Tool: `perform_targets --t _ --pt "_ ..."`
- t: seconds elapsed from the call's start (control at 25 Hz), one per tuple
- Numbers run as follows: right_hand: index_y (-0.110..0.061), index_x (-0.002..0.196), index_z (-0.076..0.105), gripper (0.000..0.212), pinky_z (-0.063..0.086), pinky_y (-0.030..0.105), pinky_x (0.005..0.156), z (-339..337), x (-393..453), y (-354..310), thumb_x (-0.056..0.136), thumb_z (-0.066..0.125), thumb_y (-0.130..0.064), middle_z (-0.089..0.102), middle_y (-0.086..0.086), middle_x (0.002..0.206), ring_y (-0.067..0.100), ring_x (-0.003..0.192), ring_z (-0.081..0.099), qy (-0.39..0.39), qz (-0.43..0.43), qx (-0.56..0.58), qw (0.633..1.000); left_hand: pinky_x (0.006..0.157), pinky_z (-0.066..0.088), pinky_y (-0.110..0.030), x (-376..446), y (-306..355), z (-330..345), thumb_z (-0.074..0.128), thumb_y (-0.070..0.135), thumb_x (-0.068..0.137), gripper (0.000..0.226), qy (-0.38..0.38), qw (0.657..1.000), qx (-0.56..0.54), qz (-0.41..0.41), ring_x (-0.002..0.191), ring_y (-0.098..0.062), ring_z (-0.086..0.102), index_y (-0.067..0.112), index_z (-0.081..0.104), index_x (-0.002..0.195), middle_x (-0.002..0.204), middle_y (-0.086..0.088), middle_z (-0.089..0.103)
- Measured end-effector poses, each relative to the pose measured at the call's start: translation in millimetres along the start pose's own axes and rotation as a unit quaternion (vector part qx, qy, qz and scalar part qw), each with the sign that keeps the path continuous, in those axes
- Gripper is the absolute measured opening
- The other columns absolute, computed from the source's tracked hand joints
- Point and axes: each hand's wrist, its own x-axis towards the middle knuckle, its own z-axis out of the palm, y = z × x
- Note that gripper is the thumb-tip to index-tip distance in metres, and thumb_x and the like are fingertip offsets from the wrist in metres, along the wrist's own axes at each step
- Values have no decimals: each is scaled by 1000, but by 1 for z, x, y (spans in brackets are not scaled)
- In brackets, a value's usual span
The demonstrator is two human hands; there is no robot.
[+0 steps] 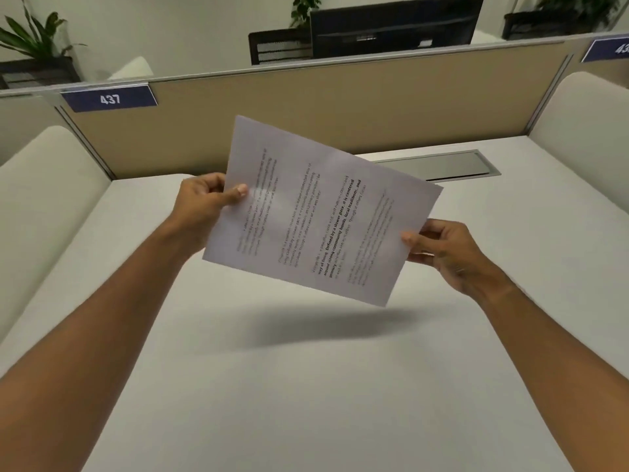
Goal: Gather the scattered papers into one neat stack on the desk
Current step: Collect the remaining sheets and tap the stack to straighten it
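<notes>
Both grips pinch the white printed paper sheets [320,212] at opposite short edges, left hand [204,206], right hand [449,253], above the pale grey desk [306,386]. Light, floppy, slippery; edge holds suit squaring.

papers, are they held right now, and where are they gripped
Yes: the printed papers are held above the desk, left hand pinching the left edge, right hand the right edge.

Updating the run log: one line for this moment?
papers: held above desk, tilted | left hand: pinching left edge | right hand: pinching right edge | stack: not yet down
</notes>
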Motion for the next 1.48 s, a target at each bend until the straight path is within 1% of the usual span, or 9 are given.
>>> perform_targets --t 0.08,0.2,0.32,0.52,0.76,1.0,1.2,1.36,1.48 --pt "-2 103 71 22 61 39 80 1 4 -4 82 73 -8 78 8 98 28 92 74 27 -30 -34 999 74 60 -35 -7 -21 -2 70 5 87 7 7 1000 -7 -6 70 -17 70 6 65 81 75 3 75" --pt "-10 95 73 11 60 33 77 0 7 -3 85 72 -5 79 1 92 23 89 75 44 -67 -102 992 78 58 -33 -18 -48 -2 72 7 86 5 17 999 32 -16 76 -12 74 13 72 85 80 9 78" --pt "-14 96 75 13 60 31 78 3 6 2 85 73 -7 78 -4 94 20 90 74 47 -83 -150 984 79 55 -30 -30 -71 -3 77 14 84 13 27 996 76 -22 77 -5 73 25 76 90 86 14 78" --pt "-18 96 73 15 60 27 78 2 2 13 86 72 -7 76 -7 94 15 89 74 12 -59 -188 980 82 56 -29 -41 -89 -7 77 6 81 21 19 997 69 -21 87 -10 75 23 76 93 91 9 79" --pt "-16 95 73 12 60 27 77 1 5 10 86 73 -8 77 -11 92 16 89 74 26 -71 -180 981 83 58 -30 -40 -86 -10 77 4 81 24 23 998 65 10 90 -13 75 25 76 94 91 12 78" --pt "-24 104 72 25 59 34 84 3 1 19 84 74 -8 76 -6 98 18 93 73 9 -45 -200 979 86 57 -33 -48 -107 -4 79 5 79 26 29 996 80 -13 94 -19 74 24 76 96 98 7 78" --pt "-14 111 71 26 59 35 86 4 0 24 86 73 -11 75 3 103 19 95 73 4 -24 -220 975 84 58 -31 -46 -113 -2 78 6 80 24 30 997 75 -20 90 -13 75 24 75 95 93 12 78" --pt "-6 110 71 22 62 37 78 4 -1 16 88 70 -8 76 6 102 21 92 74 -8 2 -193 981 72 60 -23 -40 -100 -4 73 3 84 21 -22 998 35 -36 92 -16 74 18 73 99 89 11 79" --pt "0 110 69 23 61 32 74 -4 -5 7 88 68 -6 76 10 103 26 94 74 -49 77 -101 991 84 60 -39 -29 -83 -16 80 17 77 34 -79 989 14 -122 94 -22 74 5 71 108 105 -4 77"
